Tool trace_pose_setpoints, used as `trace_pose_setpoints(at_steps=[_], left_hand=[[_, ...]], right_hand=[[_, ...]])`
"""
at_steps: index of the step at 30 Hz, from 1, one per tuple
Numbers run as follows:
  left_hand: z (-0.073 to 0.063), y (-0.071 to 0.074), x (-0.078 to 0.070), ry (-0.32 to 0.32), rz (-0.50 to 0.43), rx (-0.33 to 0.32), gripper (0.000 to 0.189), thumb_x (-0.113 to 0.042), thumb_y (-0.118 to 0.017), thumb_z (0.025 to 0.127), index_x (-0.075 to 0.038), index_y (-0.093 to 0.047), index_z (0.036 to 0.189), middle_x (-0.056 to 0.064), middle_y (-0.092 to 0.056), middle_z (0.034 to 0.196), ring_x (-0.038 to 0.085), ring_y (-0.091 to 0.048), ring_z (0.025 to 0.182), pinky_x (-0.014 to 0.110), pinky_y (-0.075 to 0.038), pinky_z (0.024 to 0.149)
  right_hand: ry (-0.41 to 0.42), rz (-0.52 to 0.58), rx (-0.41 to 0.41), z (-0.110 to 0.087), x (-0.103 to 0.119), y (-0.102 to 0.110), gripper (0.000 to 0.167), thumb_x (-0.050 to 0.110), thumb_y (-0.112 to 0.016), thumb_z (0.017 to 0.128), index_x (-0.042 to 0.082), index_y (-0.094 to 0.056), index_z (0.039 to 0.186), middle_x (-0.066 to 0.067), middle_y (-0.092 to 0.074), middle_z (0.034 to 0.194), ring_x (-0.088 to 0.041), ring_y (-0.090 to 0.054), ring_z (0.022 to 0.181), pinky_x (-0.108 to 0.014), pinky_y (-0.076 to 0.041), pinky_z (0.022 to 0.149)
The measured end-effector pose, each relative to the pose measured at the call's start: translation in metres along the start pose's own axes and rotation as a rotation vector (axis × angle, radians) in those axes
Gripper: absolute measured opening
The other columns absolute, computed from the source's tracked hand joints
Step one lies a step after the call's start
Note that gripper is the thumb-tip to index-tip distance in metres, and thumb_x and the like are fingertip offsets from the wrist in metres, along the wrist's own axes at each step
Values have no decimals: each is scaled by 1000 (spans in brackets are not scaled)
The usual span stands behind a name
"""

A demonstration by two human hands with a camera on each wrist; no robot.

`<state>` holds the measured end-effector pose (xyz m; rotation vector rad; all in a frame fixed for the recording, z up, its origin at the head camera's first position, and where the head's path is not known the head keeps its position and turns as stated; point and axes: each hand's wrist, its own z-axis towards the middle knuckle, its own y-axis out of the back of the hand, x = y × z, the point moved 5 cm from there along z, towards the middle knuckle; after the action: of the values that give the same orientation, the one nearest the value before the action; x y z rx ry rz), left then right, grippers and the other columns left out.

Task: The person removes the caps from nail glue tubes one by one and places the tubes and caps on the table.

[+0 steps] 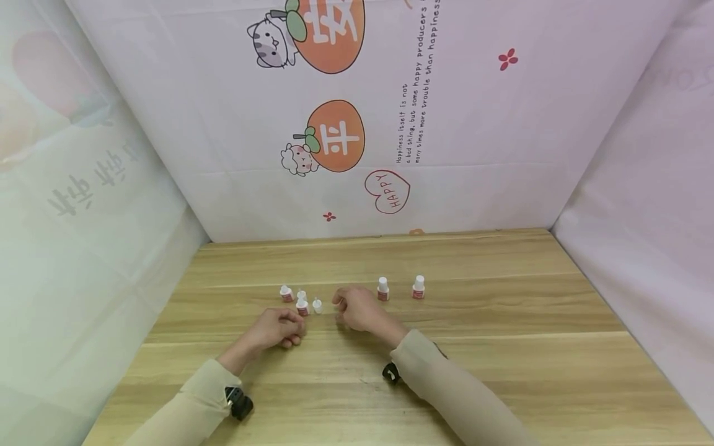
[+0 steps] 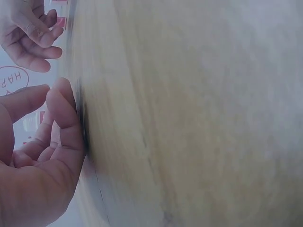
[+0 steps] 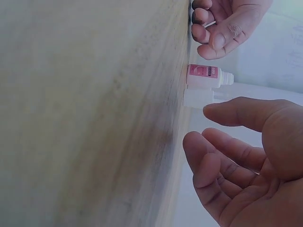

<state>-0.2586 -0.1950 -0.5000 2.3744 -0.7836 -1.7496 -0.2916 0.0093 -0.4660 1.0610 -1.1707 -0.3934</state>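
My left hand (image 1: 277, 328) rests by the table, fingers loosely curled, thumb and a fingertip close together with nothing visible between them. Just beyond it stands a small bottle (image 1: 302, 308) with a pink label and no cap on its white neck. Another uncapped bottle (image 1: 286, 295) is behind to the left. Two small white pieces with thin tips, one (image 1: 302, 294) behind the nearer bottle and one (image 1: 317, 305) to its right, stand close by. My right hand (image 1: 355, 308) hovers right of these, thumb and fingers apart and holding nothing; in the right wrist view a white piece (image 3: 198, 98) shows beyond its thumb.
Two capped bottles with pink labels, one (image 1: 383, 289) just beyond my right hand and one (image 1: 418, 287) farther right, stand upright. The wooden table (image 1: 502, 359) meets a printed white cloth (image 1: 468, 155) at the back, and white cloth hangs at both sides.
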Motion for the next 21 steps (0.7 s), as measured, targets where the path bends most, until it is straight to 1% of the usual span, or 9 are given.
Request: trace_pose_setpoints(at_steps=[7, 14, 21], left_hand=[[-4, -8, -2, -3, -34, 39, 22, -15, -57, 101, 4, -64, 109, 8, -71, 91, 11, -66, 73, 24, -58, 62], [-5, -15, -7, 10, -36, 26, 24, -18, -58, 101, 3, -65, 109, 10, -70, 92, 12, -67, 72, 23, -58, 61], [-1, -24, -11, -4, -49, 36, 24, -18, -58, 101, 4, -65, 109, 10, -70, 90, 12, -67, 71, 24, -58, 61]], right_hand=[[14, -19, -20, -2, -2, 1, 22, 12, -78, 86, 9, -71, 107, -4, -72, 96, -17, -68, 89, -30, -58, 79], [3, -19, -29, -5, -5, 4, 21, 13, -77, 87, 10, -72, 107, -4, -74, 97, -17, -70, 91, -32, -58, 81], [18, -36, -50, -9, -6, 8, 21, 13, -78, 84, 10, -72, 104, -3, -75, 94, -17, -71, 88, -32, -58, 80]])
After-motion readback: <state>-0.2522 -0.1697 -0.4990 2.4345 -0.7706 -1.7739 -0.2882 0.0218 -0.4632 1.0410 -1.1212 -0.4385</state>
